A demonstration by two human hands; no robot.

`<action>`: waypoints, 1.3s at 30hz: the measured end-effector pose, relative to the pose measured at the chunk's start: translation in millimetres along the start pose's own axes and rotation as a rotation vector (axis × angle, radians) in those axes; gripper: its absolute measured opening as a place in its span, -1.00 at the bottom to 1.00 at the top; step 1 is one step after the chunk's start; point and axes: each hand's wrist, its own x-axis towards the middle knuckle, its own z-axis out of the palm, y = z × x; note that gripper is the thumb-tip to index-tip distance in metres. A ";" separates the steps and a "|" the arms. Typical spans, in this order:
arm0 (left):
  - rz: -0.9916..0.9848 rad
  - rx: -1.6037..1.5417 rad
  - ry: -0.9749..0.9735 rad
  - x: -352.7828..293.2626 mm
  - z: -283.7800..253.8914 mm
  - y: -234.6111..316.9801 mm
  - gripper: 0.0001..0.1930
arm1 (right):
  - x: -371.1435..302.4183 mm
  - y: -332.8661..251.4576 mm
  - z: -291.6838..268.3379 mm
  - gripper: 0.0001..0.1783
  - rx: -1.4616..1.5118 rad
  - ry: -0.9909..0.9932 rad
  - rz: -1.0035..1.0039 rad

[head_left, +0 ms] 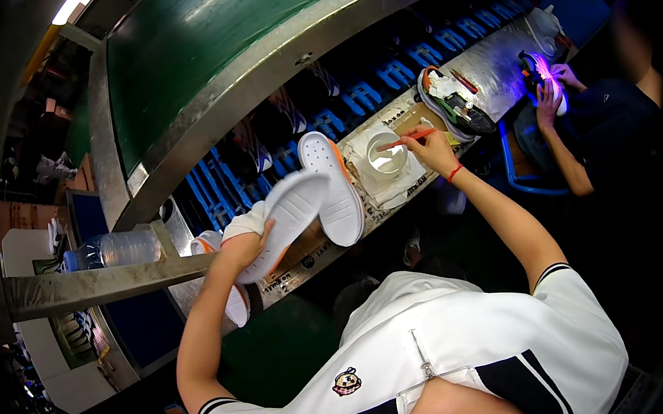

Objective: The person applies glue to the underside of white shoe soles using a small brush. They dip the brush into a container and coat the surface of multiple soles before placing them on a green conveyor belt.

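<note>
My left hand [248, 246] grips a white shoe sole [293, 211] by its edge; the sole is tilted and slightly blurred. White cloth-like material [244, 223] shows at that hand's fingers. A second white sole [336, 194] with an orange side lies just right of it on the bench. My right hand [432, 150] is closed round a thin red-handled brush [404, 141], whose tip is over a round bowl [376, 165] of pale liquid. The bowl stands on crumpled white paper [370, 193].
Right of the bowl lie more soles [451, 113]. Beyond the bench runs a rack of blue holders [360, 99], under a metal-framed green conveyor [191, 28]. A metal bar [113, 285] and a plastic bottle [122, 249] are at left. A co-worker's hands [550, 95] hold a shoe at right.
</note>
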 end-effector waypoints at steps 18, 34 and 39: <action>-0.119 -2.520 0.056 -17.9 132.9 83.8 -0.29 | -11.2 26.1 8.6 -0.73 0.241 -0.049 0.168; -0.137 -2.087 -0.100 20.4 92.0 104.7 -0.34 | -15.3 -83.1 -17.6 -0.79 0.508 -0.213 -0.014; -0.061 -2.095 -0.097 20.7 73.3 116.5 -0.32 | -17.4 -100.7 -11.1 -0.80 0.259 -0.275 -0.224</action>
